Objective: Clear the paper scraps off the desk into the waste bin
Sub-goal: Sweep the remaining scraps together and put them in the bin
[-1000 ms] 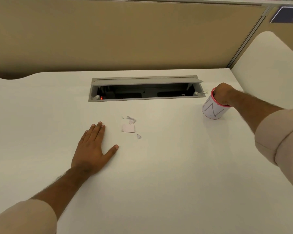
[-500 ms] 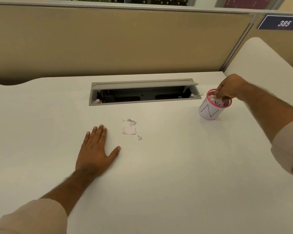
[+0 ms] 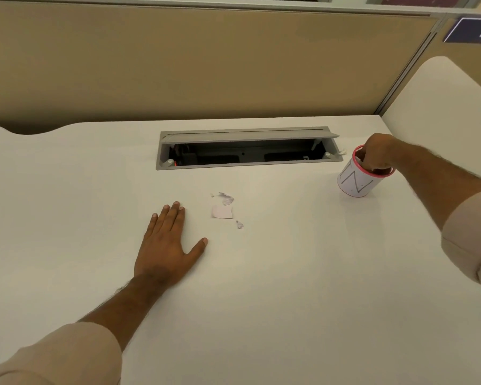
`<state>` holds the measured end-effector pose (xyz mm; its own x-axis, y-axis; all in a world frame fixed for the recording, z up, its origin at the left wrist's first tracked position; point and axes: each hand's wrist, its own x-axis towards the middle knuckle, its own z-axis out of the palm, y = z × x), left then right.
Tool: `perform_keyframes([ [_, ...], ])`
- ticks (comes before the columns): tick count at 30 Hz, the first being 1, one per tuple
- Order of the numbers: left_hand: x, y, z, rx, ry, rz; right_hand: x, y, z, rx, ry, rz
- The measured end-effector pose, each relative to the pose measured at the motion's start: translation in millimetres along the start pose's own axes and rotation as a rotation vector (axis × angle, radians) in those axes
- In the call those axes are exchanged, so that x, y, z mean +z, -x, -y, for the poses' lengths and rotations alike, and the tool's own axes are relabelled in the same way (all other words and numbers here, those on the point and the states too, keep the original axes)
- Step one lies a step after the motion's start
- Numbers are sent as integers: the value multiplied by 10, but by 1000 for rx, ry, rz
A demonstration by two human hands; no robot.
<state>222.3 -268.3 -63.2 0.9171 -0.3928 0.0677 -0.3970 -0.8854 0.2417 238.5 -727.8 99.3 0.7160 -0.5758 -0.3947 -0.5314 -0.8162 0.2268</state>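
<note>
Three small paper scraps lie mid-desk: a crumpled one (image 3: 225, 198), a flat square one (image 3: 222, 212) and a tiny bit (image 3: 239, 225). My left hand (image 3: 167, 245) rests flat on the white desk (image 3: 261, 287) just left of them, fingers spread, holding nothing. A small white waste bin (image 3: 354, 182) with a red rim stands at the right. My right hand (image 3: 378, 152) reaches down into its mouth, fingers bunched; what they hold is hidden. Another scrap (image 3: 342, 152) lies behind the bin by the cable tray's corner.
A grey cable tray (image 3: 247, 163) with its lid raised is sunk into the desk behind the scraps. A tan partition (image 3: 206, 65) closes the back. A neighbouring white desk (image 3: 442, 107) adjoins at the right.
My right hand rose a little above the bin half a second ago and has dipped back into its mouth. The left hand and the scraps have stayed put.
</note>
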Motion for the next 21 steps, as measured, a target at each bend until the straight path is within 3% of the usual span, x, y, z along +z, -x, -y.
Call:
perform_keyframes([
  [4, -7, 6, -6, 6, -8, 2, -199, 40, -58, -25, 28, -48],
  [7, -8, 12, -5, 15, -11, 14, -281, 144, -16, -65, 84, -233],
  [11, -22, 20, -14, 23, -17, 33, -212, 432, 401, -205, -148, -459],
  [16, -27, 19, -9, 14, -21, 60, 170, 849, 1226, -532, -439, -280],
  [21, -28, 17, 2, 9, -7, 65, 658, 906, 1964, -637, -497, -67],
])
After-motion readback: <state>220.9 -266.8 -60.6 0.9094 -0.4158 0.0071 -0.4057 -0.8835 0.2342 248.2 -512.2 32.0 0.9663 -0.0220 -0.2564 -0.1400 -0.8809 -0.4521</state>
